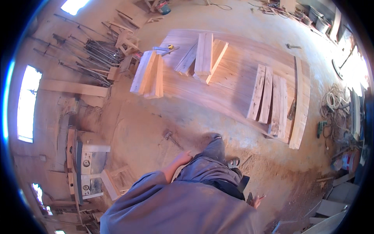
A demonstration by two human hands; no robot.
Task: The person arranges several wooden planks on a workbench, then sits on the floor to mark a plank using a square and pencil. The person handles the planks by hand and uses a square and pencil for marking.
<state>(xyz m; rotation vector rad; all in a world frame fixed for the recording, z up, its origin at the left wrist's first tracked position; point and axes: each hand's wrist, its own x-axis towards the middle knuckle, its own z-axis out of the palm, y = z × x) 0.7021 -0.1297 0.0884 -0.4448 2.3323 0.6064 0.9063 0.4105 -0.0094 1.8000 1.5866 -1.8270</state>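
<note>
My left hand (185,157) hangs beside my left thigh with its fingers closed. A hammer (170,137) extends from it toward the upper left, its handle running into the fist. Low on the right, my right hand (255,202) is partly hidden behind my clothing. Its fingers look curled, with a small dark thing and a thin reddish tip beside them, too small to name. In front of me a wide wooden panel (230,93) lies low over the floor. Thick wooden beams rest on it in groups: a left pair (150,74), a middle group (204,54) and a right group (269,97).
A long board (299,97) runs along the panel's right end. A yellow tape measure (170,46) lies near its far left. Another hammer (293,46) is on the floor beyond. Metal clamps (97,54) fill the left side. Coiled cable (335,99) and a green power tool (321,128) lie at right.
</note>
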